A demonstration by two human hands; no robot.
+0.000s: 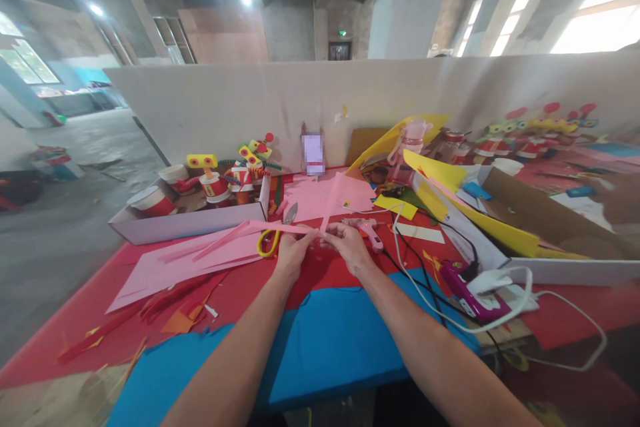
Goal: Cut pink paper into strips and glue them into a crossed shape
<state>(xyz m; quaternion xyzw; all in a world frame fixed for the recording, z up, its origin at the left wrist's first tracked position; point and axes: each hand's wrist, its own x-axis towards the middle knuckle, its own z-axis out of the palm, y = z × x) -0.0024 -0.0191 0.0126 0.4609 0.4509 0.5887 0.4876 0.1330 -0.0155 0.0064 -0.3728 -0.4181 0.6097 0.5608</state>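
My left hand [293, 253] pinches the end of a pink paper strip [283, 227] that runs off to the left. Close beside it, my right hand [350, 248] pinches a second pink strip [331, 203], which points up and away. The two strip ends meet at my fingertips in a corner; whether they are stuck together I cannot tell. Scissors with yellow handles [269, 245] lie just left of my left hand, partly under the strip. Right behind my right hand lies a pink glue gun [369, 232].
Pink sheets [145, 273] lie at left on the red table cover [60, 327]. A box [165, 227] holds paper-cup robot figures [215, 187]. At right are a larger box [565, 270] with yellow sheets, a purple power strip [473, 293] and loose cables. Blue cloth [340, 340] covers the near edge.
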